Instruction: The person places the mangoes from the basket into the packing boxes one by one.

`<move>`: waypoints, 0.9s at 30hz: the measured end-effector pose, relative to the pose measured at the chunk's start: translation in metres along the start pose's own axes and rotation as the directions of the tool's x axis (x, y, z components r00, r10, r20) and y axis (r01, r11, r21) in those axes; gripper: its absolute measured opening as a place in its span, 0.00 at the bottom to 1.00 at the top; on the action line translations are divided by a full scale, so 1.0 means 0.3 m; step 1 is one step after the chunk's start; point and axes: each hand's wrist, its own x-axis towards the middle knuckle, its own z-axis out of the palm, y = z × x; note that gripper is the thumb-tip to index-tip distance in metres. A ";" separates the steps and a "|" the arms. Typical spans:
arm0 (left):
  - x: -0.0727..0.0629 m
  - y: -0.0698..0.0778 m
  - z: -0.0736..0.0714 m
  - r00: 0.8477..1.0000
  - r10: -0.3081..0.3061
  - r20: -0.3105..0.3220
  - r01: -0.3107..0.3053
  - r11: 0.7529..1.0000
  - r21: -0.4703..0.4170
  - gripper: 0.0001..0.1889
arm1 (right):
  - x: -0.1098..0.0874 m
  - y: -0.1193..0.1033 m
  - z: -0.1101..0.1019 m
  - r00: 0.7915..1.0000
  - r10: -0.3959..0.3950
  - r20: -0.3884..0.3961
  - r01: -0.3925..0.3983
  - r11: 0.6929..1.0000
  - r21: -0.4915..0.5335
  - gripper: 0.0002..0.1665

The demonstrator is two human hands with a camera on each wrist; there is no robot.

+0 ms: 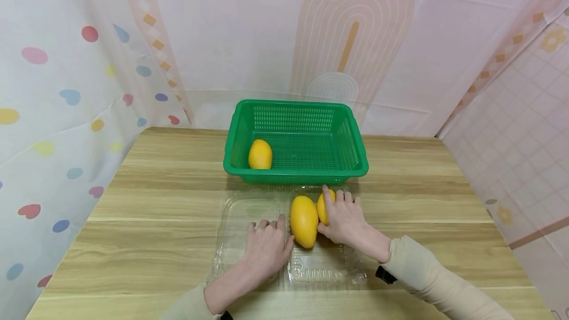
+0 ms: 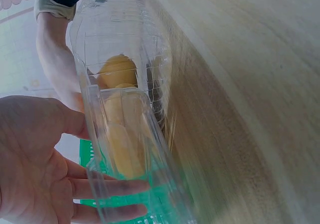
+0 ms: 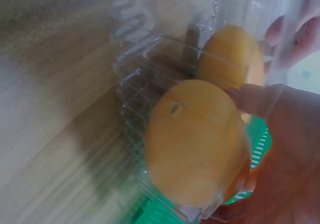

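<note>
A clear plastic clamshell box (image 1: 317,260) lies spread on the table with its two halves side by side. Two yellow mangoes sit in its right half: one mango (image 1: 304,221) near the hinge, another mango (image 1: 321,211) to its right. My right hand (image 1: 346,219) grips the right-hand mango, thumb on the near side and fingers over the far side; this mango (image 3: 195,144) looms large in the right wrist view. My left hand (image 1: 266,246) rests at the left half (image 1: 235,216) by the hinge, fingers extended, thumb close to the left-hand mango.
Behind the box stands a green plastic basket (image 1: 295,174) with a single mango (image 1: 260,154) in its left front corner. Wooden tabletop (image 1: 155,221) extends to both sides. Patterned cloth (image 1: 249,38) hangs at the back and sides.
</note>
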 end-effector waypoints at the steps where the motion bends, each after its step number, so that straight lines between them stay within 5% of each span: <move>1: 0.000 0.000 0.000 1.000 0.000 -0.002 0.000 1.000 -0.001 0.28 | 0.001 0.000 -0.003 1.000 0.002 0.014 -0.002 1.000 0.000 0.54; 11: -0.001 0.000 -0.001 1.000 0.000 -0.001 0.000 1.000 -0.005 0.28 | -0.005 0.008 -0.031 0.997 -0.005 0.078 0.003 1.000 0.021 0.58; 19: 0.000 -0.001 -0.003 1.000 -0.003 0.009 0.003 1.000 -0.006 0.28 | -0.011 0.015 -0.075 0.999 -0.033 0.043 0.033 0.999 0.005 0.51; 24: -0.001 0.001 -0.004 1.000 -0.006 0.013 0.006 1.000 -0.012 0.28 | -0.010 0.022 -0.094 0.991 -0.083 -0.103 0.084 0.996 0.007 0.42; 27: -0.002 0.002 -0.004 1.000 -0.007 0.013 0.007 1.000 -0.013 0.28 | -0.003 0.025 -0.104 0.953 -0.140 -0.270 0.152 0.988 0.022 0.33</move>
